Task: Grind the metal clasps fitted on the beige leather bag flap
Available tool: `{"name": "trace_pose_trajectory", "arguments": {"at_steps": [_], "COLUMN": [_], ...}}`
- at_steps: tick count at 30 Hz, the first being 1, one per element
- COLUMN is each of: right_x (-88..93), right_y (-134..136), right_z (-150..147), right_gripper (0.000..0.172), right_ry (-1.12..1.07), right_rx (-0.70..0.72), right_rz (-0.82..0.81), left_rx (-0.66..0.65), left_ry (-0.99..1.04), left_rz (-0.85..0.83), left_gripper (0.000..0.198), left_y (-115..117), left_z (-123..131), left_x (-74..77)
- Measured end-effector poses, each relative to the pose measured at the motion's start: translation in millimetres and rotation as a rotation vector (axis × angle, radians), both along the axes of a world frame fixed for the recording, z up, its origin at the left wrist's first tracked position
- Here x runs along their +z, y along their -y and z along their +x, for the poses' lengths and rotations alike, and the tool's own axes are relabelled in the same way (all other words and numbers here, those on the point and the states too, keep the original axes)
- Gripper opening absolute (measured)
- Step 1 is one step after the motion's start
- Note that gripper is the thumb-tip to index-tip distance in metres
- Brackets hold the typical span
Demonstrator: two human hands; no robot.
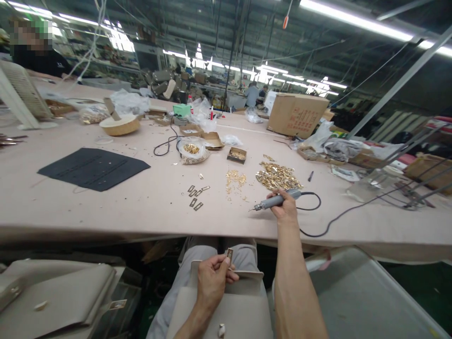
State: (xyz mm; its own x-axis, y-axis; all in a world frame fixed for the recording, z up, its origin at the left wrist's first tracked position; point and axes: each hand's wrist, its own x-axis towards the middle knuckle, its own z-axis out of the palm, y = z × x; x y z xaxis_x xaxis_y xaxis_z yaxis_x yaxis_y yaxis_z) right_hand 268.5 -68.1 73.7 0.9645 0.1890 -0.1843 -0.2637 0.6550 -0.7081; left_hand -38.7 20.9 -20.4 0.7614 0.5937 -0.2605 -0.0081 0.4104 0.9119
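My right hand [285,205] is wrapped around a grey electric screwdriver [273,201], just over the table; its bit points left. Over my lap, my left hand [215,278] pinches a small rectangular metal frame [230,253] between thumb and fingers. Beneath that hand a beige bag [243,306] lies across my legs, with a small white-wrapped fitting [221,330] on its front. Similar dark rectangular frames [193,202] lie loose on the table. Near the screwdriver are a pile of gold metal pieces [277,176] and a scatter of tiny gold parts [235,179].
The screwdriver's cord [332,225] runs right across the table [116,212]. A black sheet [93,168] lies left, a plastic bag of gold parts [192,150] mid-table, a large carton [298,114] behind. More beige bags [60,292] are stacked lower left; a grey bin [353,292] stands lower right.
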Motion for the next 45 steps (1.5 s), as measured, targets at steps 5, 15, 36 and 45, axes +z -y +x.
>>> {"name": "trace_pose_trajectory", "arguments": {"at_steps": [5, 15, 36, 45], "right_x": [-10.0, -23.8, -38.9, -32.4], "right_y": [-4, 1, -2, -37], "right_z": [-5, -10, -36, -22], "right_gripper": [0.027, 0.028, 0.039, 0.032], "right_ry": [0.009, 0.014, 0.1, 0.064], "right_rx": [-0.002, -0.092, -0.117, -0.171], "right_rz": [0.07, 0.055, 0.009, 0.082], "left_rx": [-0.015, -0.005, -0.005, 0.005], "left_ry": [0.015, 0.002, 0.012, -0.009], "left_rz": [0.006, 0.015, 0.008, -0.01], "left_gripper": [0.048, 0.043, 0.042, 0.045], "left_y": [0, 1, 0, 3], "left_z": [-1, 4, 5, 7], "left_x": [-1.3, -2.5, -4.5, 3.7]}}
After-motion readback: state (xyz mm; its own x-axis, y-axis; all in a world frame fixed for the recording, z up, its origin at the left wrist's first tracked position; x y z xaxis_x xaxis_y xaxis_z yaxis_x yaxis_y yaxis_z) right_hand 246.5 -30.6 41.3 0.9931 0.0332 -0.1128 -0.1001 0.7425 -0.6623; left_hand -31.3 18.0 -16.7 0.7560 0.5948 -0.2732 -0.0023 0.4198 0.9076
